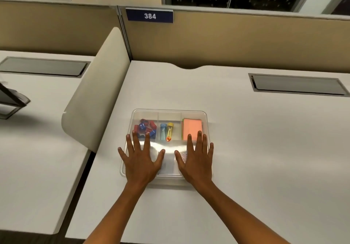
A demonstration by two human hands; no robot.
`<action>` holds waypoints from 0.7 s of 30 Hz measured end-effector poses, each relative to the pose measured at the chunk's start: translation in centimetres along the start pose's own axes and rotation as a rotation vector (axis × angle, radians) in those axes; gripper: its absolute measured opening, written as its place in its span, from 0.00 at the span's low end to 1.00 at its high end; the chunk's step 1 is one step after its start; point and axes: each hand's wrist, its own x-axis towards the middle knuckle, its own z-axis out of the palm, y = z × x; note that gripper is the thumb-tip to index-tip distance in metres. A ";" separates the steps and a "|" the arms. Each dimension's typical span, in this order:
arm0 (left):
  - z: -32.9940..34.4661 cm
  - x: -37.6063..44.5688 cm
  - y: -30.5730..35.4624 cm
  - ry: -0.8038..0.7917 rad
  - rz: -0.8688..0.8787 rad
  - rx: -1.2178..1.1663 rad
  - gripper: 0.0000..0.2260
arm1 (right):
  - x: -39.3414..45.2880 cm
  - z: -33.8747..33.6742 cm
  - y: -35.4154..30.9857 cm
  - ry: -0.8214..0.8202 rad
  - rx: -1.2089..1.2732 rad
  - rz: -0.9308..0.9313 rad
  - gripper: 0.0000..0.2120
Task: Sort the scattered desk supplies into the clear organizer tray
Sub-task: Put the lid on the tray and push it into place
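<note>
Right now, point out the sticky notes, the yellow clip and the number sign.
sticky notes (192, 128), head view, middle of the orange top sheet
yellow clip (170, 125), head view, its yellow body at the far end
number sign (149, 16), head view, on the digits 384

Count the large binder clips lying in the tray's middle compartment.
2: a blue clip on the left and a yellow clip beside it on the right, both in the tray. Nothing appears to hide others there.
</note>
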 end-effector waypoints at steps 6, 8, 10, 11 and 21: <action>-0.4 -0.2 0.5 0.011 0.042 0.002 0.37 | 0.3 0.0 -0.3 0.008 -0.019 -0.005 0.38; -0.4 -0.9 1.3 0.015 0.087 -0.022 0.34 | 0.2 -0.2 -1.1 0.011 -0.003 -0.047 0.36; 0.2 -1.5 2.0 0.000 0.108 -0.032 0.33 | -0.2 0.2 -2.4 -0.003 -0.006 -0.103 0.34; 0.6 -1.6 2.1 -0.015 0.107 -0.027 0.33 | -0.3 0.6 -3.0 -0.014 -0.011 -0.123 0.34; 1.8 -1.5 1.9 0.006 0.090 0.036 0.33 | -0.8 2.3 -3.4 0.046 -0.074 -0.169 0.33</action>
